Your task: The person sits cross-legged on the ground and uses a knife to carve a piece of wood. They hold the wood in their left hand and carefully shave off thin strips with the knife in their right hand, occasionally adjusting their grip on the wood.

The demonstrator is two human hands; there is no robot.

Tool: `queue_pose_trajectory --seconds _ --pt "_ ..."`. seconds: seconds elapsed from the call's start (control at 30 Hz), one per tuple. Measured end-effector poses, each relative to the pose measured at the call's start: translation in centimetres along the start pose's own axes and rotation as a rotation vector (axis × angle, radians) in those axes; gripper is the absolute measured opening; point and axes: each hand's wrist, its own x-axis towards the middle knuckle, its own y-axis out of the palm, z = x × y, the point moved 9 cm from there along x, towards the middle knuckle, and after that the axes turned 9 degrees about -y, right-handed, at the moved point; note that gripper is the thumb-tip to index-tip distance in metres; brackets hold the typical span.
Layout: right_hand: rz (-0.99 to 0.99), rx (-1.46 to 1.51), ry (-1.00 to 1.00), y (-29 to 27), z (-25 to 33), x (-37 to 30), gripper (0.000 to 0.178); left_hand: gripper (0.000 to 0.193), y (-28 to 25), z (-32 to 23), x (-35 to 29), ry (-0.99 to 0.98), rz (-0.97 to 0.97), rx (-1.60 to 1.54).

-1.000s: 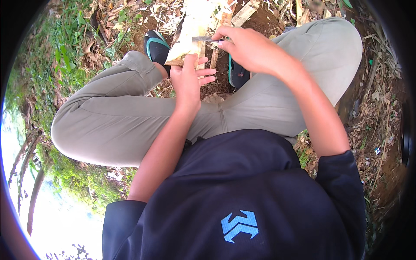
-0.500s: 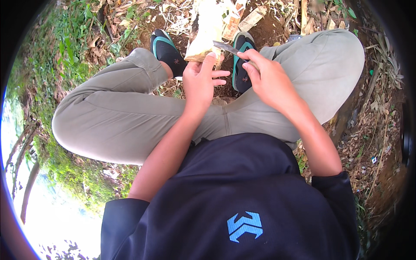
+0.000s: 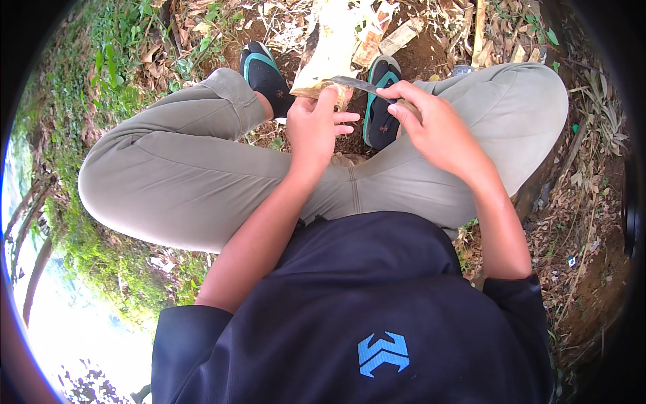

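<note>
My left hand (image 3: 314, 128) grips the near end of a pale piece of wood (image 3: 330, 50), its thumb on top and two fingers sticking out to the right. The wood runs away from me between my feet, and its far part is washed out by glare. In my right hand (image 3: 431, 124) is a knife (image 3: 356, 83), its handle (image 3: 408, 108) wrapped by the fingers. The grey blade points left and lies against the wood's near end, close to my left thumb.
Black sandals with teal straps, one left (image 3: 261, 71) and one right (image 3: 381, 101), flank the wood. Wood shavings and offcuts (image 3: 402, 37) litter the brown soil beyond. Green plants (image 3: 111, 67) grow at left; dry leaves (image 3: 579, 222) cover the ground at right.
The knife blade has shifted slightly left and nearer to me along the wood's near end, beside the left thumb. My left hand keeps its hold.
</note>
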Motion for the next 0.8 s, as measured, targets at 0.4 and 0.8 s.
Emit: queue_pose_trajectory --seconds 0.4,0.8 --pt "-0.015 -0.012 -0.039 -1.1 -0.1 0.9 0.023 0.043 -0.4 0.0 0.3 0.015 -0.052 -0.051" --pt "0.104 -0.094 0.006 0.3 -0.8 1.8 0.023 0.046 -1.0 0.2 0.1 -0.032 -0.073 -0.056"
